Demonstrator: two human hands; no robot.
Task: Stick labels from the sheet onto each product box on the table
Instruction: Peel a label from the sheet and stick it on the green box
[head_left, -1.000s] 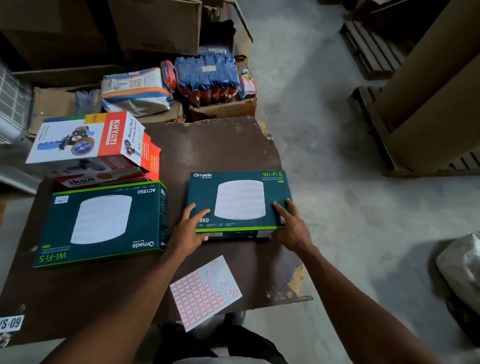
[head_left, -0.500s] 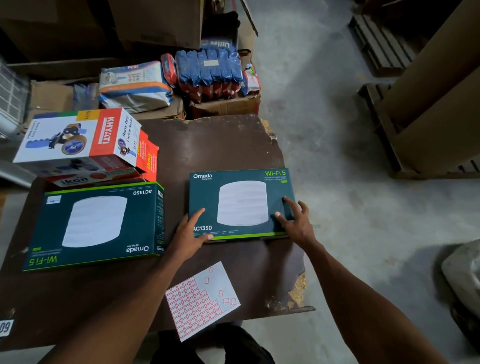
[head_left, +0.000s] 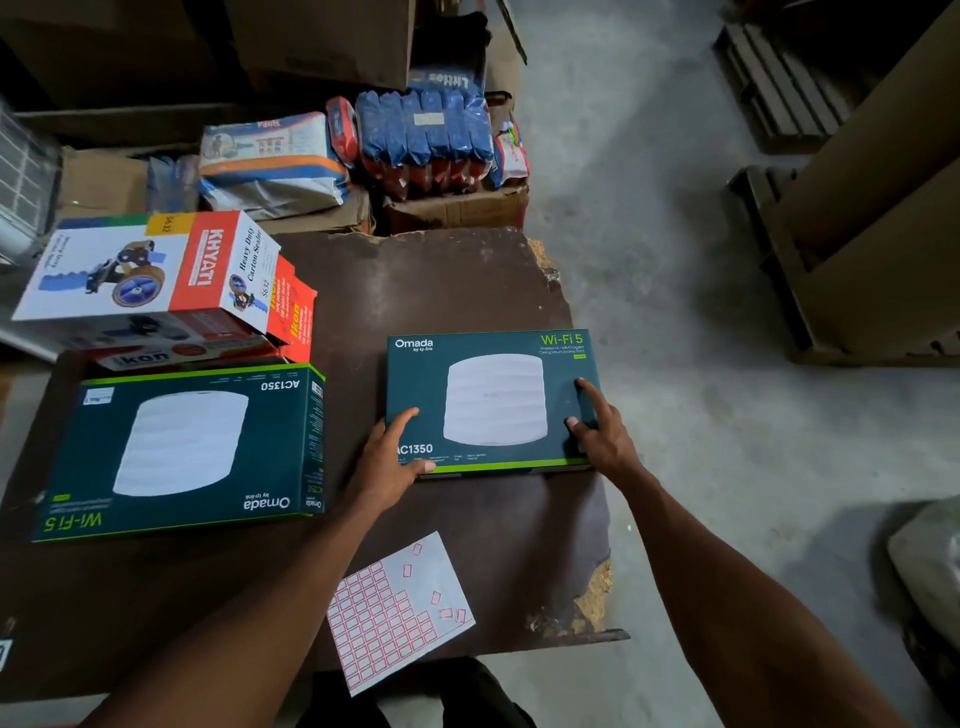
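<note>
A dark green Omada box (head_left: 493, 364) lies flat near the right side of the brown table (head_left: 441, 280). My left hand (head_left: 387, 460) grips its near left corner, thumb under the front edge. My right hand (head_left: 602, 431) presses fingers on its near right corner. A second, larger Omada box (head_left: 182, 447) lies at the left, turned the other way, with a small white label at its far left corner. The label sheet (head_left: 400, 608), white with red-framed stickers, lies at the table's near edge between my forearms.
A white and red KHYATI carton-sealer box (head_left: 150, 265) rests tilted on red Ikon boxes (head_left: 296, 317) at the far left. Behind the table are packets and cardboard cartons (head_left: 457, 208). The table's right edge is chipped; wooden pallets (head_left: 779, 88) stand on the concrete floor at right.
The right Omada box has slid a little away from me and now lies flatter and squarer on the table, with both hands still on its near corners. The view shifted slightly.
</note>
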